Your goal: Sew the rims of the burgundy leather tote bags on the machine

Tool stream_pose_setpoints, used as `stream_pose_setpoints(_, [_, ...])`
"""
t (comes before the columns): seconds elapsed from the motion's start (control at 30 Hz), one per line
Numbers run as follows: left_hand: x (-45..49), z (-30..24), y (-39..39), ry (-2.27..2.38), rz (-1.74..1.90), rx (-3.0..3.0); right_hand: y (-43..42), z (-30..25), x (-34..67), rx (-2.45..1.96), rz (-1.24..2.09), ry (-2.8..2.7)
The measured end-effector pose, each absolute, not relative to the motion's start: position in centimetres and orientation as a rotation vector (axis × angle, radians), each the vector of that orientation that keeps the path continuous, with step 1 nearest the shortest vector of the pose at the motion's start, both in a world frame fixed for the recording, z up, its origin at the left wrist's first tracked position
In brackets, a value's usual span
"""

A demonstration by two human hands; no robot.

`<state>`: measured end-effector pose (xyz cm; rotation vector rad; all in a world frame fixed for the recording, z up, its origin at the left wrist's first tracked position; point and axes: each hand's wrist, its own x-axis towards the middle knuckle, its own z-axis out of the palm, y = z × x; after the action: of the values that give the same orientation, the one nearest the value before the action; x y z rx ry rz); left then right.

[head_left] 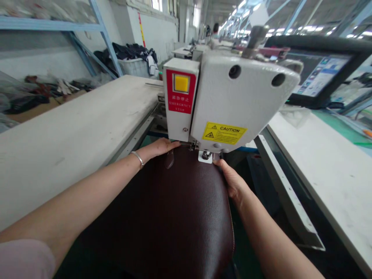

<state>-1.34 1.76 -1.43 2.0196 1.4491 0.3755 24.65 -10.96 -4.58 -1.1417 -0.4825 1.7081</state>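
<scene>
A large dark brown leather piece (pixel 186 209) is draped below the head of an industrial sewing machine (pixel 232 97), its far end under the needle area. My left hand (pixel 163 147) holds the far left edge of the leather, fingers pointing right; some fingers are hidden. Close to that hand, a small brown leather tab (pixel 169 159) lies on the surface. At the right edge, my right hand (pixel 231 176) grips the leather between thumb and fingers, right beside the machine's white square presser frame (pixel 205 156). The needle point cannot be made out.
White tabletops flank the machine on the left (pixel 87 116) and right (pixel 328 166), with metal rails (pixel 290 193) along the gap. An emergency stop box (pixel 181 104) hangs low above my left hand. A monitor (pixel 322 69) stands at right. Blue shelving (pixel 52 25) is at left.
</scene>
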Motion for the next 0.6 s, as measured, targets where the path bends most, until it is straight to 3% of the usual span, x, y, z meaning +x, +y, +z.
stream_pose_setpoints(0.6, [-1.8, -1.0, -0.4, 1.551, 0.182, 2.191, -18.6, -3.9, 23.9, -1.18, 1.778, -0.595])
